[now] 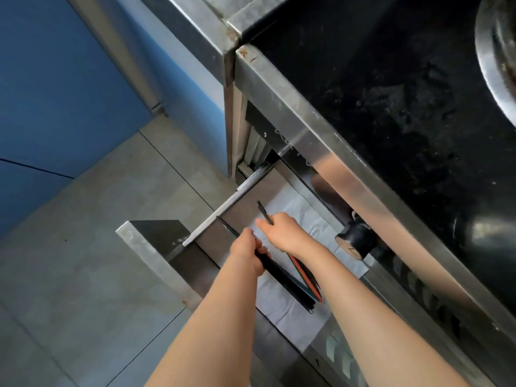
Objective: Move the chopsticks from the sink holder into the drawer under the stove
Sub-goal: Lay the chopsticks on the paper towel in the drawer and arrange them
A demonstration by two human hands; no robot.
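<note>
The steel drawer point(156, 248) under the stove stands pulled out, lined with a pale sheet point(282, 308). Over it, my left hand point(247, 251) is closed around a bundle of black chopsticks point(287, 283) whose thick ends point toward me. My right hand point(282, 233) grips another few chopsticks point(264, 212); their dark tips stick out past my fingers, and red and green ends point(304, 277) show under my wrist. Both bundles hang just above the drawer's liner.
The black stove top point(405, 101) with a steel front edge point(321, 152) runs along the right. A black stove knob point(356, 243) juts out close beside my right forearm. A pot rim point(494, 51) sits at the top right. Grey floor tiles point(83, 261) and a blue wall point(55, 93) lie to the left.
</note>
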